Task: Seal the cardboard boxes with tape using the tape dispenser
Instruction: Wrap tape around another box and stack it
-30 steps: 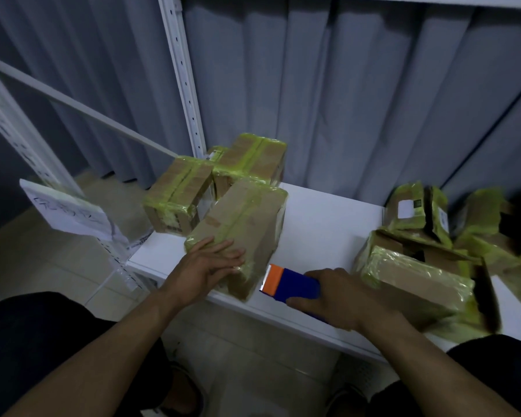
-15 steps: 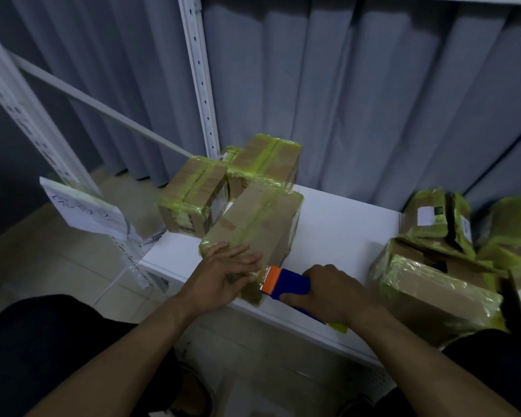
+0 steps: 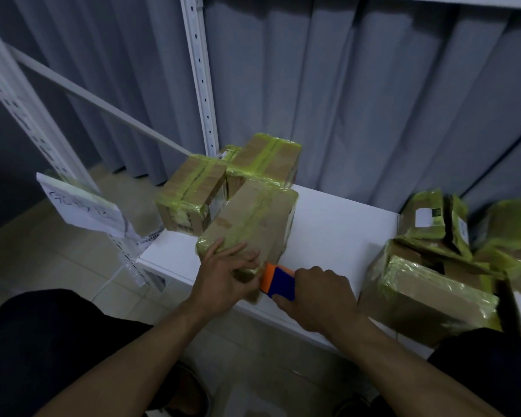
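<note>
Under my left hand [image 3: 223,275] lies the near end of a cardboard box [image 3: 253,218] on the white surface [image 3: 337,233]; my fingers are spread flat, pressing on its yellow-green tape. Just right of it, my right hand [image 3: 316,296] is curled round the blue tape dispenser [image 3: 278,281], whose orange end touches the box's near corner. Beyond my left hand stand two more taped boxes [image 3: 193,194].

On white shelf [image 3: 337,230], taped boxes [image 3: 253,218]
</note>
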The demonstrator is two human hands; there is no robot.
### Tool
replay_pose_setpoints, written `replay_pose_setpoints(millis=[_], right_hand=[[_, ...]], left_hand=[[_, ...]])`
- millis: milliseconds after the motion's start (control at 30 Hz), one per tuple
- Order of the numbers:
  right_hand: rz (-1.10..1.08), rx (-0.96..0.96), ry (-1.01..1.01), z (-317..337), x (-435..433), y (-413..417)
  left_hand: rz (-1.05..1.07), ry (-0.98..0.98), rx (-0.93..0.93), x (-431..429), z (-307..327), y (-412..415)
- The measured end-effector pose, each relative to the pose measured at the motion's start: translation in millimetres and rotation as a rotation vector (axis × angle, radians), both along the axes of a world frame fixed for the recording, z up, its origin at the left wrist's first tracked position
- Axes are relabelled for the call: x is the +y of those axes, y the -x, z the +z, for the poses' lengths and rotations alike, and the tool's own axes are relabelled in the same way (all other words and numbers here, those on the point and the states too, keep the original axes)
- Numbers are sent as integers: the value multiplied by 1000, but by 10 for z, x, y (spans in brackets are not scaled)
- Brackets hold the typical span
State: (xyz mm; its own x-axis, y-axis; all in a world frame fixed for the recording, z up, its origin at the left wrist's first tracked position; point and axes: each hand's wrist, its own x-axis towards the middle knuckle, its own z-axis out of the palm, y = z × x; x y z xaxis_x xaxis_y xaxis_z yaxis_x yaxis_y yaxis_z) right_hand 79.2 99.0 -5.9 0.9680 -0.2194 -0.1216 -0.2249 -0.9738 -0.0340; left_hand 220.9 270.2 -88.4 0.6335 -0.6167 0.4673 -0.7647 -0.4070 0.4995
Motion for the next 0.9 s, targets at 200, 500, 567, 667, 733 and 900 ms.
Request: replay_pose_setpoints(millis=[200, 500, 567, 667, 733, 900], right_hand=[[-127, 44, -54, -77, -112, 8], [-275, -179, -549, -84, -483, 173], [-255, -222, -589, -25, -494, 232], [-259, -268, -674, 83, -515, 306], [-257, -288, -715, 178, -546, 346], [-311, -294, -804, 435, -664, 429]], left_hand=[[2, 2, 23, 20, 44, 66], [123, -185, -107, 20, 109, 272], [100, -158, -107, 30, 95, 253], [31, -145, -110, 106, 82, 213], [-86, -138, -69, 194, 74, 176], [-216, -97, 93, 322, 201, -18]])
